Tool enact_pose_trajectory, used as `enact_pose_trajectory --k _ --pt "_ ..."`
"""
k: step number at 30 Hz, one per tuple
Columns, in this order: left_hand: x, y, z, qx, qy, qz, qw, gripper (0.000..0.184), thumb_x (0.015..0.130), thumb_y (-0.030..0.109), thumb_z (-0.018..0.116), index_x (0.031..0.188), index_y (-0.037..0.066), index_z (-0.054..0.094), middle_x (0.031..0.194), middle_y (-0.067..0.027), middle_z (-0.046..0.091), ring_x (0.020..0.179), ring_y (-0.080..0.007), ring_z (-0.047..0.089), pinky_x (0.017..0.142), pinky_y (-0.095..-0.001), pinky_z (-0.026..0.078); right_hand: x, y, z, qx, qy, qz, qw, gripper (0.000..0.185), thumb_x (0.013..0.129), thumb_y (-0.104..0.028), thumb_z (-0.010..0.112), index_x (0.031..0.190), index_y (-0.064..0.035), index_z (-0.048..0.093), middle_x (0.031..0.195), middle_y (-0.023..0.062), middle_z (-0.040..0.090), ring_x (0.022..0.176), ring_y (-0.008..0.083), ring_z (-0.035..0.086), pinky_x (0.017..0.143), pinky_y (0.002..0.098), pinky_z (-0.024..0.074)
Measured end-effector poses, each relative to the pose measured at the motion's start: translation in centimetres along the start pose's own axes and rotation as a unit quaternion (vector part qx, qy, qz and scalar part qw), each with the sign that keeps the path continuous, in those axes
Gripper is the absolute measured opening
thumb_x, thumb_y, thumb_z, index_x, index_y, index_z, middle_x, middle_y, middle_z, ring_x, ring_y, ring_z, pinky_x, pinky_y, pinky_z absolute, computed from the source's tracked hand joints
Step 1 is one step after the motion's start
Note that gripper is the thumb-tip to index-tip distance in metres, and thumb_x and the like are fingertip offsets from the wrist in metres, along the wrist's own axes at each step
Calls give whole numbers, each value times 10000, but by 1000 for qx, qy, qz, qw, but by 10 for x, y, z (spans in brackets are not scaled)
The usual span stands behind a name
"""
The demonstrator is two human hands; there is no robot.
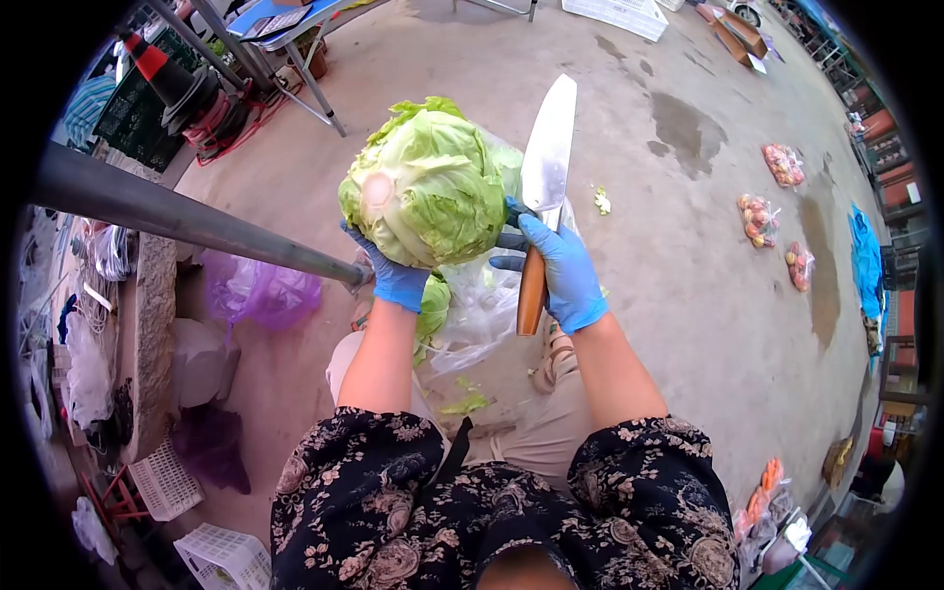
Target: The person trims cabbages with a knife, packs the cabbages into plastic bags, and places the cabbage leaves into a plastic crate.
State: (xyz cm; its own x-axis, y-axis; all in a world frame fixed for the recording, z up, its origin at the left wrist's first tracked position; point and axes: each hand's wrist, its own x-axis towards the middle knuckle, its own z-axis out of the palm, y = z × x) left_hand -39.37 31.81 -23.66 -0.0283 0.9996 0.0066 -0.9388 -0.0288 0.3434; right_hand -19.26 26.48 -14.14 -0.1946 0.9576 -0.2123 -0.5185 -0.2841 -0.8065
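Observation:
In the head view, a large pale green head of lettuce (pixel 423 187) rests on my left hand (pixel 398 280), its cut stem end facing up and left. That hand wears a blue glove and grips the lettuce from below. Wrapped round the wooden handle of a broad-bladed knife (pixel 549 147) is my right hand (pixel 565 270), also gloved. The blade points up and away, just right of the lettuce. Below, between my feet, another green head (pixel 433 305) is partly hidden beside a clear plastic bag (pixel 477 320).
A metal pole (pixel 206 216) juts in from the left, near a purple plastic bag (pixel 261 290). Bags of fruit (pixel 759 218) lie on the concrete at right. White crates (pixel 226 556) stand lower left. A blue table (pixel 285 25) and traffic cone (pixel 162 74) are upper left.

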Motion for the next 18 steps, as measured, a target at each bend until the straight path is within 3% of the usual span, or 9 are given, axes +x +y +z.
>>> enact_pose_trajectory --k 3,6,9,12,15,18 --pt "8 0 -21 -6 -13 -7 1000 814 753 733 335 1342 171 312 1337 -52 380 1177 -291 407 981 -450 348 -3 1 1 -18 8 9 1000 320 837 -170 573 1104 -1 524 985 58 580 824 148 563 753 307 490" --pt "-15 7 18 38 63 -33 997 816 751 737 333 1346 179 307 1340 -49 377 1181 -292 402 986 -449 341 -10 1 10 15 19 -10 1000 220 804 -116 596 999 -16 581 913 36 593 814 121 562 771 250 454" --pt "3 6 -25 10 6 -21 1000 791 761 725 336 1351 200 298 1344 -48 370 1191 -289 391 1000 -449 324 -18 -11 14 81 -51 12 995 191 785 -99 609 961 -26 585 895 30 594 818 122 560 758 252 456" --pt "-15 8 22 9 -7 -8 1000 778 768 717 335 1350 202 297 1356 -45 355 1213 -283 366 1016 -441 305 -34 -25 19 104 -62 -11 993 184 761 -86 618 932 -42 567 859 17 576 775 115 554 742 248 457" --pt "-20 14 18 -29 -27 -26 999 766 777 707 333 1345 195 303 1368 -41 338 1232 -276 342 1029 -429 288 -67 -39 26 129 -77 -4 989 184 743 -80 614 911 -47 547 809 18 544 745 114 535 701 245 453" --pt "-28 30 11 -37 -41 -46 997 763 779 706 327 1345 194 304 1370 -41 338 1237 -272 336 1031 -431 281 -116 -26 31 83 -21 24 996 190 730 -89 614 896 -37 537 782 17 528 714 117 521 666 249 442"
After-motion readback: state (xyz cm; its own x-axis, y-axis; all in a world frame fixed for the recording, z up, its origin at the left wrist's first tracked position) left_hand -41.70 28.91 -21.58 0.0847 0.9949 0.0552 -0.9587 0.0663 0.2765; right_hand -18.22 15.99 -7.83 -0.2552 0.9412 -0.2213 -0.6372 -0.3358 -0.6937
